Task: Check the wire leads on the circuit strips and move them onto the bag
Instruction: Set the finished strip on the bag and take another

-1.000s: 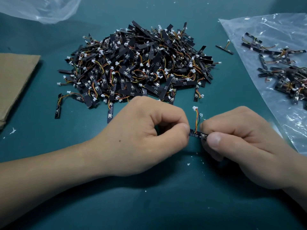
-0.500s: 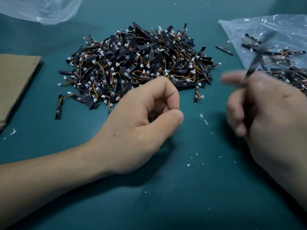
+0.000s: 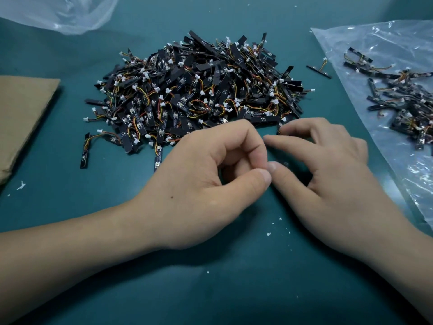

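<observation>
A big pile of black circuit strips [image 3: 199, 95] with orange and yellow wire leads and white plugs lies on the teal table, just beyond my hands. My left hand [image 3: 199, 184] rests on the table in front of the pile, fingers loosely curled, holding nothing. My right hand [image 3: 328, 172] lies beside it with fingers stretched toward the pile's near right edge; the index fingertip touches the end of a strip [image 3: 280, 127] there. A clear plastic bag [image 3: 375, 43] at the right carries several strips [image 3: 403, 102].
One lone strip [image 3: 319, 70] lies between the pile and the bag. A brown cardboard sheet [image 3: 21, 113] sits at the left edge. Another crumpled clear bag [image 3: 70, 12] is at the far left. White crumbs [image 3: 269, 233] dot the teal table [image 3: 234, 289].
Both hands held one strip a second ago. My right hand swung it to the bag, let go, and has come back empty to the pile's edge. My left hand stayed put.
</observation>
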The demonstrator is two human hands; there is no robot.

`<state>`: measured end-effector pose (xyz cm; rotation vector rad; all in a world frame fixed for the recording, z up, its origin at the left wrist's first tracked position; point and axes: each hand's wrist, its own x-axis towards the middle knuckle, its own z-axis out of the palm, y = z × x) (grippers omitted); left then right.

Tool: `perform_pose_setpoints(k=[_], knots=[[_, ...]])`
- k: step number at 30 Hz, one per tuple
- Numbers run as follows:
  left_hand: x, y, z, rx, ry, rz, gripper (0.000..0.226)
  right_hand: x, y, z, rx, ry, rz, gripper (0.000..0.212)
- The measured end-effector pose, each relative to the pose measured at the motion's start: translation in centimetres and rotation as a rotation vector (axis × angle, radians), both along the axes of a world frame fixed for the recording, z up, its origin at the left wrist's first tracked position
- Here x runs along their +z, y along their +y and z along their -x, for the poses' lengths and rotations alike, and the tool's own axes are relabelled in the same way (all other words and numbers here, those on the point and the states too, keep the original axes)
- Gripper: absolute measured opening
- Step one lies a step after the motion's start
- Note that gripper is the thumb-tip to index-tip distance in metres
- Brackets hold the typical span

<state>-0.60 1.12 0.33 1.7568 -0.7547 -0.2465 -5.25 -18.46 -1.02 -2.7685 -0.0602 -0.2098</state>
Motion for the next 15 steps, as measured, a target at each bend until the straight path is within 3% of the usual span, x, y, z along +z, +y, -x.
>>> perform_pose_setpoints(k=[3, 6, 8, 15], knots=[[-0.02, -0.01, -0.07, 0.010, -0.011, -0.011, 0.012, -0.08, 0.04, -0.13, -0.047, -0.025, -0.023, 0.050], [-0.03, -0.01, -0.05, 0.014, -0.004, -0.003, 0.013, -0.03, -0.25, -0.19, -0.089, -0.121, -0.174, 0.026], [-0.05, -0.04, -0.06, 0.014, 0.004, 0.001, 0.012, -0.01, -0.50, -0.10, -0.109, -0.149, -0.225, 0.026], [-0.11, 0.00, -0.08, 0.004, 0.004, 0.001, 0.012, -0.20, -0.60, -0.24, -0.091, -0.099, -0.143, 0.018]])
